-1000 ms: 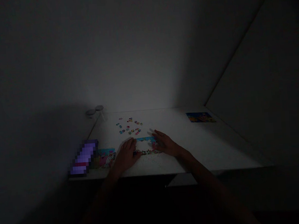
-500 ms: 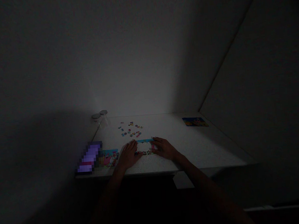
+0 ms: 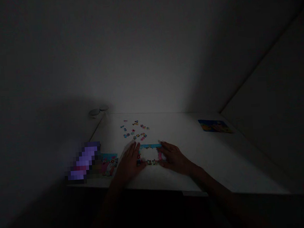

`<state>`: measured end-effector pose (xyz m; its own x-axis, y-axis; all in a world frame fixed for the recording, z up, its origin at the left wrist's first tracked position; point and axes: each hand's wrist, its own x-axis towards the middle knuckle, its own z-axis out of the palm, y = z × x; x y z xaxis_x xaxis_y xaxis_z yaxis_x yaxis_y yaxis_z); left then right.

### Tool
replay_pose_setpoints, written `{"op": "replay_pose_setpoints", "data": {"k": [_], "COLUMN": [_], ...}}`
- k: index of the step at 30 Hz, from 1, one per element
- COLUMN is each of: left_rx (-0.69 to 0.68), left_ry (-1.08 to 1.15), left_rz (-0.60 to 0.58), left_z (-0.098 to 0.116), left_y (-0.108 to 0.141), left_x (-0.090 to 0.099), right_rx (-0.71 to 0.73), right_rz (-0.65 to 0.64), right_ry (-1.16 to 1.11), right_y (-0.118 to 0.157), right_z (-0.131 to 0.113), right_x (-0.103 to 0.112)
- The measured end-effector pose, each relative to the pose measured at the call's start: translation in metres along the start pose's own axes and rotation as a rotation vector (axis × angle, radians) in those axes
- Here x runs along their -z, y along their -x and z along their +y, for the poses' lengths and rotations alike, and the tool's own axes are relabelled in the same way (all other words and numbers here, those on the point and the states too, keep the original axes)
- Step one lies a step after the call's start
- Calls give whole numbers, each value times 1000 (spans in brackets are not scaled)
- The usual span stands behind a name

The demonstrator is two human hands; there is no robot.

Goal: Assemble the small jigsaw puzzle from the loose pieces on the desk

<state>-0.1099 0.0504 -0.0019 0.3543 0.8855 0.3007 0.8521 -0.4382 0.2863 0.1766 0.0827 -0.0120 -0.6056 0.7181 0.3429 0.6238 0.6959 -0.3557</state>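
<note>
Resting half-open, the left hand [image 3: 130,160] covers the left side of a rectangular multicoloured jigsaw border [image 3: 150,146], its middle unfilled; the half-open right hand [image 3: 174,156] covers the right side, fingertips closer to the far edge than a second ago. Left of both, a blurred purple slab [image 3: 84,162] and blue-pink picture card [image 3: 110,163]; beyond, small jigsaw pieces [image 3: 133,131]; rightward, a dark-blue printed card [image 3: 215,126].

On the white tabletop [image 3: 179,126], between left hand [image 3: 130,164] and right hand [image 3: 176,159], lies a rectangular multicoloured jigsaw frame [image 3: 150,146], with knobbed multicoloured pieces [image 3: 133,131] behind and a rectangular multicoloured picture [image 3: 109,164] leftward.
</note>
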Motion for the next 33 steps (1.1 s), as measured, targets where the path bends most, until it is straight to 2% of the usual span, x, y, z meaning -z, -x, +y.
{"op": "replay_pose_setpoints", "data": {"k": [4, 8, 11, 14, 18, 21, 25, 33], "left_rx": [-37, -156, -187, -157, -92, -146, -187, -172], "left_ry": [29, 59, 89, 88, 33, 44, 70, 105], "left_rz": [116, 223, 233, 180, 202, 120, 17, 12], "left_z": [-1, 8, 27, 47, 55, 53, 52, 51], "left_y": [0, 1, 7, 16, 22, 19, 15, 17], "left_x": [4, 10, 11, 9, 7, 9, 11, 10], "right_rx": [-13, -94, -39, 20, 130, 170, 131, 69], "right_rz": [16, 44, -3, -36, -42, -40, -42, -35], "right_ry": [-136, -176, -181, -190, -140, -122, -154, -255], "right_y": [-9, -55, -97, -123, -125, -120, -120, -123], "right_z": [31, 64, 64, 49, 35, 36, 38, 40], "right_x": [1, -1, -9, -18, -23, -22, -21, -19]}}
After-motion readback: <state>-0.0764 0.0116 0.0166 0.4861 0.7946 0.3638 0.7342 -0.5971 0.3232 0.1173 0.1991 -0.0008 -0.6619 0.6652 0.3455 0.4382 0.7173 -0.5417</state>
